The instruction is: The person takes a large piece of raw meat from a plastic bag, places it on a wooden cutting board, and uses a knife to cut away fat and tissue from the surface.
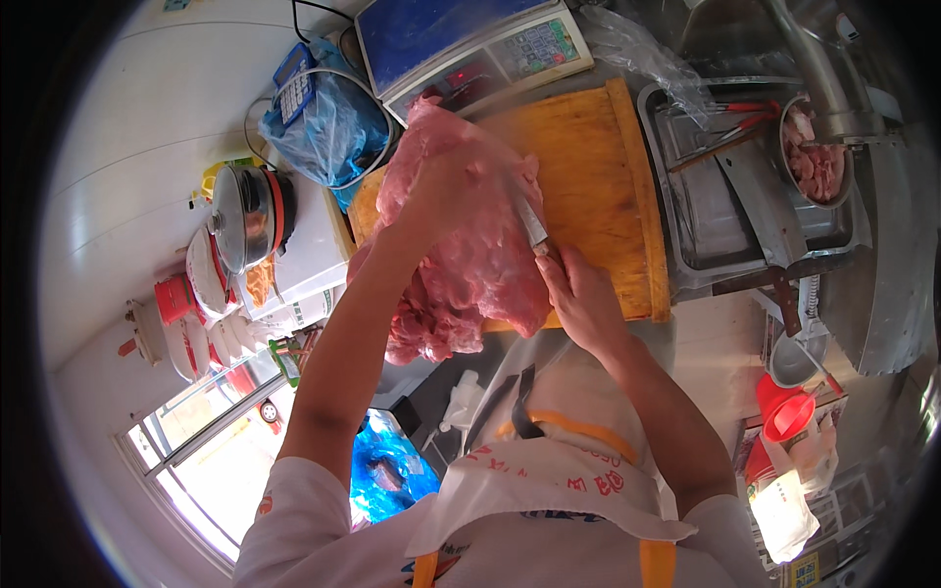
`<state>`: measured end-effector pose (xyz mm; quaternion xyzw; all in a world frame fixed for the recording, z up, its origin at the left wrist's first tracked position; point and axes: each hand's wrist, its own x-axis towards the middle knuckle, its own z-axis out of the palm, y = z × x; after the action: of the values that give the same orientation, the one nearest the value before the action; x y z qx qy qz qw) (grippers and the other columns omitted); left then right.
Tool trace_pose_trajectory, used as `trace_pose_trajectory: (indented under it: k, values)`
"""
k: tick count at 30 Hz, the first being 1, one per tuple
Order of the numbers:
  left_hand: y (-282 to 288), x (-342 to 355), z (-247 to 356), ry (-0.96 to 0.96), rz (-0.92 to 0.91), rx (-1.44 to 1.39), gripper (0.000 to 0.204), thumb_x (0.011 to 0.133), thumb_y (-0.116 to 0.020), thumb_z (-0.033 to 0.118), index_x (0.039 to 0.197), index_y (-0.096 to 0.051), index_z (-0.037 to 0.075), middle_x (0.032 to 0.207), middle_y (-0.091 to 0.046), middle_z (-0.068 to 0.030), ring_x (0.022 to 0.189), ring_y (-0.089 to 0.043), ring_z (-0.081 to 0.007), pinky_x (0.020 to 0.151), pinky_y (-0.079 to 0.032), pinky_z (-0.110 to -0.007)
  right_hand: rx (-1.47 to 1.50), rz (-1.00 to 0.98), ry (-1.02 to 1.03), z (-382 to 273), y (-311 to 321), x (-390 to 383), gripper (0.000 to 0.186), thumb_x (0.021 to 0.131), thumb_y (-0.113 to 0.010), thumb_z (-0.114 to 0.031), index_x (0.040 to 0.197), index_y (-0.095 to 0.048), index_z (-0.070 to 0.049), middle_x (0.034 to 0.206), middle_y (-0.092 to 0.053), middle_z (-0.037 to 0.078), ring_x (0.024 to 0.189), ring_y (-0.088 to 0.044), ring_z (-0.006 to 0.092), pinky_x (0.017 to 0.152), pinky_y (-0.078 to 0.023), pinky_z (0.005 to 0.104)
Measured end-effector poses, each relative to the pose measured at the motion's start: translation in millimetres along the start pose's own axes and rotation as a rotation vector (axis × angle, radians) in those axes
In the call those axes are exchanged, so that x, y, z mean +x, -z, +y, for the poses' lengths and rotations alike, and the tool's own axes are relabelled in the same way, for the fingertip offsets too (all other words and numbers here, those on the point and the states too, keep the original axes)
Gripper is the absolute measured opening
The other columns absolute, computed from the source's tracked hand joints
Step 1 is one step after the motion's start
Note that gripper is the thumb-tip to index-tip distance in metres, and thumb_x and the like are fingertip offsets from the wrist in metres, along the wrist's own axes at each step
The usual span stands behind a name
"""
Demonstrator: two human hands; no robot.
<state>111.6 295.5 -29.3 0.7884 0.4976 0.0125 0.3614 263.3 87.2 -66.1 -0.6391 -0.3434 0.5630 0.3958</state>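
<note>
A large slab of raw pink meat [480, 265] lies over the left part of a wooden cutting board [598, 167], its ragged near end hanging past the board's front edge. My left hand [453, 184] rests on the upper part of the meat; its fingers blur into the flesh and cannot be made out. In my right hand [585, 299], at the meat's right side, is a knife [532, 223]. Its handle is in my closed fingers, and the blade points away and to the left against the meat. The tip is smeared or hidden.
Behind the board stands a blue-topped weighing scale [441, 39]. Beside it are a blue plastic bag [328, 137] and a calculator [294, 83]. To the right, a metal tray [686, 235] holds a cleaver [765, 211]; a bowl of meat pieces [816, 171] stands there. A lidded pot [245, 218] is left.
</note>
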Motion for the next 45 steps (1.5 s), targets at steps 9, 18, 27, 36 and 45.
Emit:
trace_pose_trajectory:
  k: [9,18,27,36,45]
  values:
    - [-15,-3,5,-0.017,-0.076,-0.383,0.022,0.074,-0.082,0.014,0.089,-0.069,0.005,0.086,-0.069,-0.0068,0.085,-0.069,-0.0226,0.079,-0.055,-0.036,-0.181,0.022,0.114,-5,0,0,0.031,0.111,-0.057,-0.031,0.118,-0.064,-0.002,0.098,-0.074,0.025,0.088,-0.069,0.0512,0.078,-0.054,0.0586]
    - [-9,-19,6,0.107,0.114,-0.074,0.02,0.074,-0.081,0.013,0.083,-0.066,0.002,0.075,-0.06,-0.0032,0.075,-0.06,-0.0143,0.071,-0.049,-0.032,-0.164,0.02,0.086,-9,3,-1,0.027,0.11,-0.059,-0.03,0.111,-0.062,-0.003,0.09,-0.072,0.026,0.085,-0.068,0.0509,0.076,-0.054,0.0589]
    - [-10,-30,-15,0.15,0.234,-0.045,0.016,0.076,-0.079,0.013,0.087,-0.074,0.002,0.073,-0.067,-0.0007,0.07,-0.061,-0.0098,0.069,-0.05,-0.028,-0.361,0.072,0.2,-14,-9,5,0.026,0.109,-0.061,-0.028,0.108,-0.06,-0.002,0.088,-0.072,0.023,0.079,-0.07,0.0454,0.067,-0.056,0.0535]
    - [-14,-28,-7,0.184,0.205,-0.01,0.018,0.075,-0.083,0.014,0.088,-0.077,0.003,0.074,-0.072,-0.0017,0.07,-0.064,-0.0097,0.067,-0.052,-0.029,-0.702,0.291,0.35,-4,-6,-9,0.034,0.108,-0.063,-0.03,0.129,-0.059,-0.004,0.09,-0.066,0.015,0.072,-0.07,0.0356,0.059,-0.057,0.0463]
    - [-23,-30,-10,0.202,0.281,-0.025,0.017,0.075,-0.082,0.013,0.087,-0.078,0.002,0.072,-0.072,-0.002,0.068,-0.064,-0.0104,0.066,-0.052,-0.029,-0.641,0.265,0.255,3,-18,-9,0.026,0.112,-0.056,-0.031,0.116,-0.06,-0.006,0.089,-0.066,0.016,0.072,-0.07,0.0362,0.058,-0.056,0.0481]
